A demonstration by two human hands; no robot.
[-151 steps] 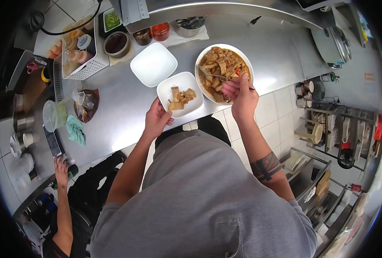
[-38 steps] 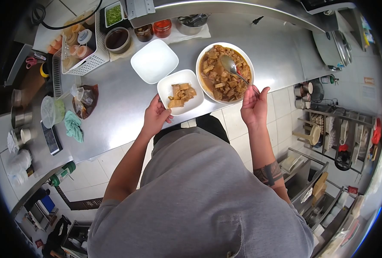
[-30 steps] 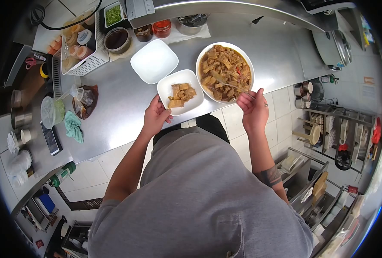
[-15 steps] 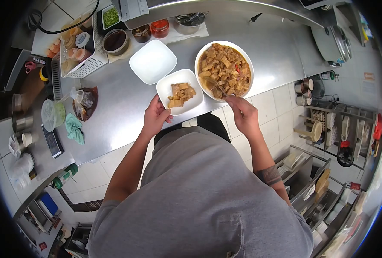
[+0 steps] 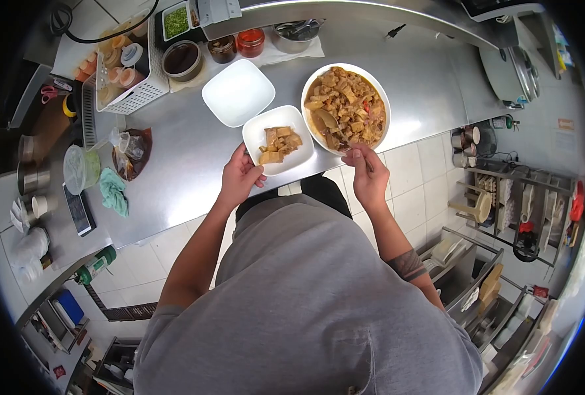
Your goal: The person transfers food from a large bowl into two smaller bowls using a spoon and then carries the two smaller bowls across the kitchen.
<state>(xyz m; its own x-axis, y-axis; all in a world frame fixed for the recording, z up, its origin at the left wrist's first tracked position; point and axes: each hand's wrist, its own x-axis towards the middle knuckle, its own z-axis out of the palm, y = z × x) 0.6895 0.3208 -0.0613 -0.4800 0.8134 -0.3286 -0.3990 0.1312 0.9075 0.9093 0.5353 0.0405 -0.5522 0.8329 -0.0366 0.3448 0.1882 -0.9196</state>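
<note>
My left hand (image 5: 240, 179) grips the near left rim of a small white square bowl (image 5: 298, 157), thumb at the near edge. A small pile of brown chunks in sauce (image 5: 279, 143) lies in that bowl. Right beside it stands a large round white bowl (image 5: 386, 125) full of brown, saucy stewed chunks (image 5: 348, 102) with some red bits. My right hand (image 5: 370, 176) is closed around a metal spoon (image 5: 328, 120) at the large bowl's near rim. The spoon's head is down among the chunks. Behind the small bowl sits another white square dish (image 5: 238, 92) with nothing in it.
At the back are a tub of dark sauce (image 5: 182, 60), a red jar (image 5: 250, 42) and a metal pot (image 5: 296, 36). A white basket of bottles (image 5: 134, 95) stands left, with a bagged dark liquid (image 5: 132, 155), green cloth (image 5: 113, 192) and phone (image 5: 78, 210) nearer.
My right hand has turned and shifted slightly left and down, and the spoon's head shows more plainly among the chunks. My left hand keeps its hold on the small bowl. The view shifts a little.
</note>
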